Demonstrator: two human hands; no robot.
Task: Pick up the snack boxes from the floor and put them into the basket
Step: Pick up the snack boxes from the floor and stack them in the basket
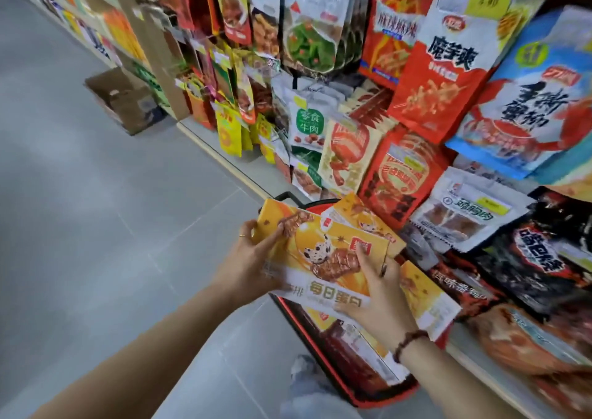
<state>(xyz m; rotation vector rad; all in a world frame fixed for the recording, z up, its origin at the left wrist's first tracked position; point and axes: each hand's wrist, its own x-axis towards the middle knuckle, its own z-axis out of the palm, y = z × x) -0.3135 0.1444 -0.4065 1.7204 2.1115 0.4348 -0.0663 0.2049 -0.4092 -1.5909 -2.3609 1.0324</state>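
Dozens of snack bags [445, 66]: facing them on the shelves [224, 159] at the right, hanging and standing in crowded rows, red, white, blue and black. Seeing farther back an open cardboard box [125, 101] on the grey floor [96, 210], against the shelf foot. Looking down on a red basket [307, 332] with a black handle [286, 195], just beside the lowest shelf and mostly hiding behind arms and cartons.

Holding one snack box [326, 258] above the basket, tilted, well off the floor. Gripping its left edge with the left hand [253, 258], fingers curling behind, thumb lying on the front, a thin ring [242, 235] on one finger. Pinching its right side with the right hand [381, 293], thumb pressing beside the red logo, a bead bracelet [408, 343] sitting on the wrist. Showing a flat yellow-orange carton with a spotted cartoon dog, brown meat strips and large characters on a white band. Noticing other yellow boxes [368, 348] of the same kind already in the basket, one leaning just behind the held one.
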